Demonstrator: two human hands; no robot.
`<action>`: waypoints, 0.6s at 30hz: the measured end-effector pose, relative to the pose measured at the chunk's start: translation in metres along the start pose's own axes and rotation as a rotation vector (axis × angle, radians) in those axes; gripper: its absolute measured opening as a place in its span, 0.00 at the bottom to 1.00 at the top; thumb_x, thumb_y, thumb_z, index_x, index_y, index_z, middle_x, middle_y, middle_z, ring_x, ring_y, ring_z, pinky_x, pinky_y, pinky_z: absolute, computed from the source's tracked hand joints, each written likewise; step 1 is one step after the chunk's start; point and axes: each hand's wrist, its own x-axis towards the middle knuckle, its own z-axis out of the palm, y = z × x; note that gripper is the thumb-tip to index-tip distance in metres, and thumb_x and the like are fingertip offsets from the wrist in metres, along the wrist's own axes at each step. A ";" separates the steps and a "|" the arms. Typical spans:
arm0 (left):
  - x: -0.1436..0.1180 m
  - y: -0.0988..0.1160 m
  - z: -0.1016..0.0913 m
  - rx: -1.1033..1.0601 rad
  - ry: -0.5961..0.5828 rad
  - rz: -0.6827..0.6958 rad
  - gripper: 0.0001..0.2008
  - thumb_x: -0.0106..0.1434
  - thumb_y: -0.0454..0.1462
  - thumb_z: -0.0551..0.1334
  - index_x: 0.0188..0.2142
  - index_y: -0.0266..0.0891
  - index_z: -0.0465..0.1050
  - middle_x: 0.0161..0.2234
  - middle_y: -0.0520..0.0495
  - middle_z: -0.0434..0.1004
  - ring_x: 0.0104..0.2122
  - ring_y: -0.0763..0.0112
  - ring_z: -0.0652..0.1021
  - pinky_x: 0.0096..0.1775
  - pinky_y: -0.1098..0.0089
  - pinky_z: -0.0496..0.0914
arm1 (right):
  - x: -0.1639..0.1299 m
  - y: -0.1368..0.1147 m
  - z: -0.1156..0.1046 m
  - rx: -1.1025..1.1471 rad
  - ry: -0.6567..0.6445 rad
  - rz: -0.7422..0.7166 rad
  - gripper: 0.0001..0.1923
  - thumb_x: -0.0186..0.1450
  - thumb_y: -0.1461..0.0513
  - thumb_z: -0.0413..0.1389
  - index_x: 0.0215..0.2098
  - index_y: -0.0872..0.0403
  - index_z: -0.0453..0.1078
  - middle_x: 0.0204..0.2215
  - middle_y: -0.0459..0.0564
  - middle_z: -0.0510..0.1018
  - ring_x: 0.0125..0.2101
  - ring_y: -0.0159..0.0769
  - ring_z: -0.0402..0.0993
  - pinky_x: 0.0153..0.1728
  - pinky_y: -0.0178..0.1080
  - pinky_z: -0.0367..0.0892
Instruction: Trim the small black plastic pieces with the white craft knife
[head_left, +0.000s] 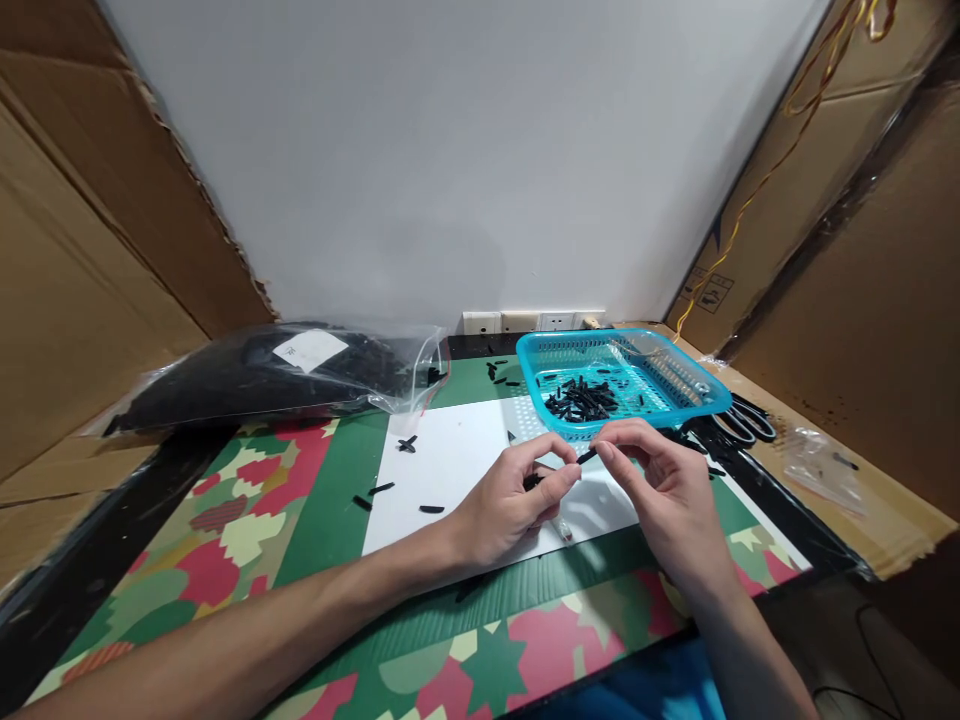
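My left hand (pixel 499 505) and right hand (pixel 667 485) pinch a small black strip (pixel 586 456) between them, its long axis running crosswise, slanting slightly away toward the right; the blue basket (pixel 528 370) lies just beyond, nearer my right hand.

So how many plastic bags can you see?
2: a large bag of black contents at the left, and a small clear bag at the right. Others may be hidden.

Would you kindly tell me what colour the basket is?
The basket is bright turquoise blue; it shows best in the head view.
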 end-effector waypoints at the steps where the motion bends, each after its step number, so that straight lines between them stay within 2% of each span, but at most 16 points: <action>1: 0.000 0.000 0.000 0.022 -0.012 0.011 0.18 0.75 0.52 0.63 0.43 0.40 0.71 0.22 0.60 0.61 0.20 0.79 0.61 0.22 0.76 0.56 | 0.000 0.000 0.000 0.011 -0.009 0.014 0.08 0.75 0.57 0.63 0.38 0.50 0.80 0.38 0.49 0.82 0.41 0.40 0.76 0.44 0.40 0.68; 10: -0.003 -0.001 -0.001 0.106 -0.041 0.065 0.18 0.78 0.51 0.58 0.42 0.38 0.73 0.21 0.60 0.61 0.21 0.79 0.61 0.24 0.74 0.55 | 0.001 -0.004 -0.004 0.224 -0.111 0.223 0.12 0.71 0.52 0.67 0.35 0.51 0.80 0.32 0.46 0.82 0.33 0.36 0.74 0.34 0.36 0.67; 15: -0.002 0.001 0.000 0.066 -0.043 0.069 0.19 0.79 0.51 0.58 0.41 0.38 0.72 0.21 0.60 0.60 0.20 0.79 0.60 0.24 0.73 0.55 | 0.005 -0.005 -0.006 0.322 -0.201 0.236 0.13 0.73 0.54 0.65 0.34 0.52 0.80 0.30 0.48 0.82 0.35 0.38 0.76 0.38 0.37 0.69; 18: -0.001 0.003 0.001 0.042 -0.037 0.068 0.19 0.78 0.51 0.58 0.42 0.37 0.72 0.21 0.60 0.59 0.20 0.78 0.60 0.24 0.73 0.55 | 0.006 -0.005 -0.006 0.346 -0.203 0.235 0.13 0.73 0.54 0.66 0.33 0.52 0.79 0.31 0.48 0.83 0.35 0.38 0.76 0.39 0.37 0.69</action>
